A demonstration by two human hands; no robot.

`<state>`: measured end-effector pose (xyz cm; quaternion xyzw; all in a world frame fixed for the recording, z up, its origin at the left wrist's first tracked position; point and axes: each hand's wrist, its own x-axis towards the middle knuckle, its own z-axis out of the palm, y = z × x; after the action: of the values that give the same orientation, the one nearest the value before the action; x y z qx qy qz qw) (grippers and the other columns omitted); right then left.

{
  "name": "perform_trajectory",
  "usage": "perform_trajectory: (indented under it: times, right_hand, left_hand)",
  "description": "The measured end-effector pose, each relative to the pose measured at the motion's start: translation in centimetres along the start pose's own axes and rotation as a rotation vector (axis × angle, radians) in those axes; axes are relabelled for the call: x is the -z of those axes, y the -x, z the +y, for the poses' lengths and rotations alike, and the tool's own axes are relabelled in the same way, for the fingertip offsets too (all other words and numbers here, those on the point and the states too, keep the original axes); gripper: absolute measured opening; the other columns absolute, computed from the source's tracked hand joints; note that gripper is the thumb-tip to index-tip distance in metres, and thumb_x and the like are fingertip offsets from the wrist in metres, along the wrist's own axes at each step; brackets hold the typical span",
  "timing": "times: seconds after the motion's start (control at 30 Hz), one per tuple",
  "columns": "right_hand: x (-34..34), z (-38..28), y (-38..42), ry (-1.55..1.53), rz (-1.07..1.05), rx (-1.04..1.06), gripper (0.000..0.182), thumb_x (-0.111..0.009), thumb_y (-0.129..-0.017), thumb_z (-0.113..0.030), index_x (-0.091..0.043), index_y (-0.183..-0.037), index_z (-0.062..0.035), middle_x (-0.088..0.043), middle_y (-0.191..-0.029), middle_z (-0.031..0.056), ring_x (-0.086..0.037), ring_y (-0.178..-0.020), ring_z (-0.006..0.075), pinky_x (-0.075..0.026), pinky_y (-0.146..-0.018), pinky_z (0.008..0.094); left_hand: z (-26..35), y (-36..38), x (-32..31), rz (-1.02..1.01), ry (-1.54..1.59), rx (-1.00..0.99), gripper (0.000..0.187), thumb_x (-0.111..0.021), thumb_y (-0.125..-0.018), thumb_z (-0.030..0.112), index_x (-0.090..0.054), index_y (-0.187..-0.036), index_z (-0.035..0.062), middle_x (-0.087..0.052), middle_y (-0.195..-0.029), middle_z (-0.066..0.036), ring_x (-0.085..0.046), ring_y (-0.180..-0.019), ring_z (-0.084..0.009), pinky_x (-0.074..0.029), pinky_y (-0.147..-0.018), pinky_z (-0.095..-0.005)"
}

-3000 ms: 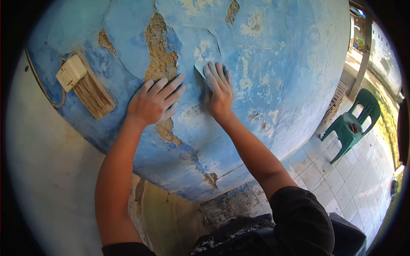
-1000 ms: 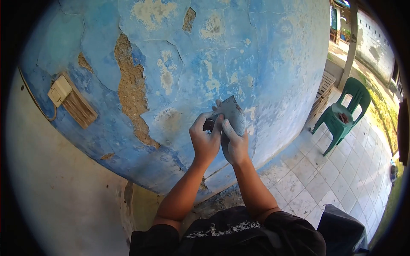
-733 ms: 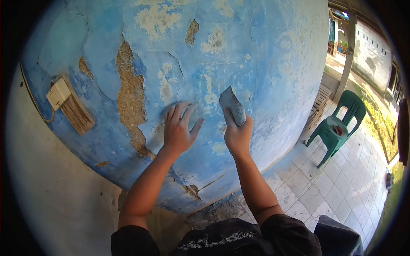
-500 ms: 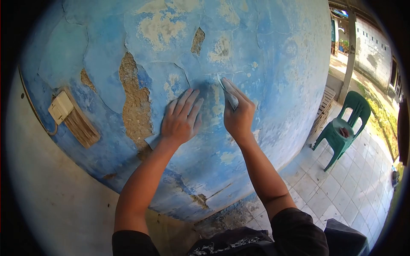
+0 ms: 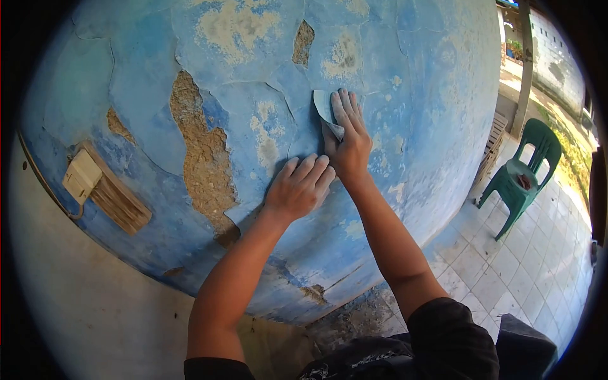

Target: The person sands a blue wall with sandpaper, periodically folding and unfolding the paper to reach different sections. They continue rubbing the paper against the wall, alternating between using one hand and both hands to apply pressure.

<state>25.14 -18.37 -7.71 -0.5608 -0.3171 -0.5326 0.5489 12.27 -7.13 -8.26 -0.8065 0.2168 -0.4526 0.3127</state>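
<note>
A blue wall with cracked, peeling paint fills most of the head view. My right hand presses a folded piece of sandpaper against it, fingers stretched upward over the sheet. The sheet's left edge curls off the wall, and its lower corner folds out by my thumb. Just below and to the left, my left hand rests on the wall beside my right wrist, its fingers slightly bent and apart. It holds nothing that I can see. The left thumb is hidden.
Bare brown patches show where plaster has broken away. A switch box on a wooden board is fixed at the left. On the tiled floor at right stands a green plastic chair with a small dark item on its seat.
My left hand has slid right, from lying flat with fingers spread to lying bent beside my right wrist. My right hand has turned flatter to the wall, showing more sandpaper. The view has shifted slightly.
</note>
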Motion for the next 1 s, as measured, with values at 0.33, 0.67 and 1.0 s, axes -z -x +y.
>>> perform_trajectory:
  times: [0.33, 0.67, 1.0]
  right_hand:
    - [0.5, -0.9, 3.0, -0.112, -0.071, 0.003, 0.048, -0.070, -0.095, -0.003, -0.068, -0.143, -0.0040, -0.063, -0.150, 0.0206, -0.050, -0.148, 0.0428, -0.038, -0.123, 0.0541]
    - [0.1, -1.0, 3.8, -0.018, -0.159, 0.129, 0.048, -0.060, -0.098, 0.005, -0.064, -0.146, -0.0038, -0.059, -0.155, 0.0192, -0.050, -0.148, 0.0415, -0.042, -0.121, 0.0549]
    - [1.5, -1.6, 4.2, -0.098, -0.226, 0.079, 0.061, -0.061, -0.090, 0.010, -0.063, -0.149, -0.0065, -0.058, -0.156, 0.0187, -0.048, -0.151, 0.0386, -0.038, -0.125, 0.0549]
  left_hand:
    - [-4.4, 2.3, 5.0, -0.284, 0.051, -0.148, 0.039, -0.072, -0.089, 0.022, -0.068, -0.126, 0.0113, -0.061, -0.146, -0.009, -0.049, -0.148, -0.0253, -0.042, -0.113, -0.0408]
    - [-4.6, 4.3, 4.6, -0.097, -0.052, -0.165, 0.034, -0.074, -0.090, 0.029, -0.069, -0.120, 0.0138, -0.065, -0.133, -0.005, -0.060, -0.122, -0.0229, -0.047, -0.099, -0.0392]
    - [-4.3, 3.5, 5.0, -0.078, 0.055, -0.111, 0.037, -0.076, -0.090, 0.035, -0.070, -0.117, 0.0107, -0.067, -0.117, -0.005, -0.062, -0.108, -0.0243, -0.048, -0.093, -0.0410]
